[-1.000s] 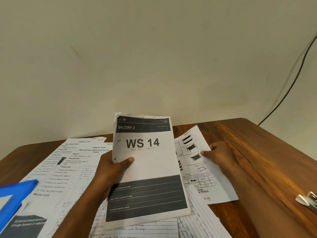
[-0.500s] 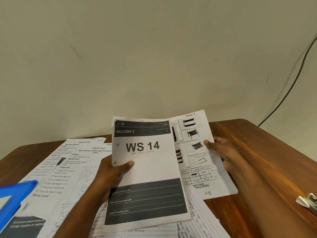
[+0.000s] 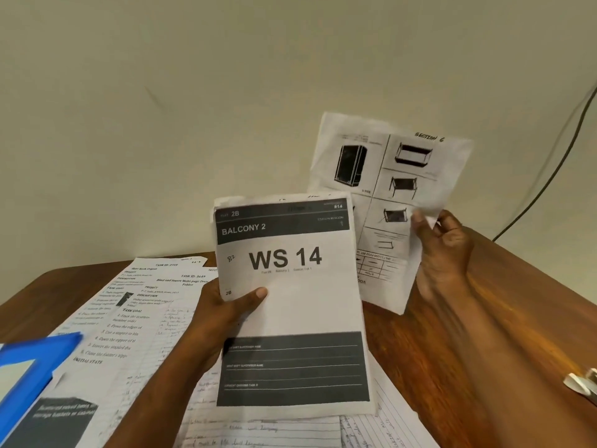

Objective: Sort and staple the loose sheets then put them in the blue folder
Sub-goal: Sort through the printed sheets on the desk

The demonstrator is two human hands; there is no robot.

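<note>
My left hand (image 3: 226, 310) grips a small stack of sheets above the table; the top sheet (image 3: 290, 305) reads "BALCONY 2, WS 14". My right hand (image 3: 442, 240) pinches the right edge of a sheet with furniture drawings (image 3: 384, 176), marked "Section 6", lifted upright behind and right of the stack. Several loose printed and handwritten sheets (image 3: 135, 315) lie spread on the wooden table (image 3: 452, 350). The blue folder (image 3: 29, 363) lies at the left edge, partly cut off. A pale object, possibly the stapler (image 3: 581, 384), shows at the right edge.
A cream wall stands right behind the table. A dark cable (image 3: 549, 176) runs down the wall at the right. A sheet with a dark block (image 3: 61, 418) lies at the lower left beside the folder.
My right hand has lifted the furniture-drawing sheet off the table and raised it upright beside the stack. My left hand has kept holding the stack almost still.
</note>
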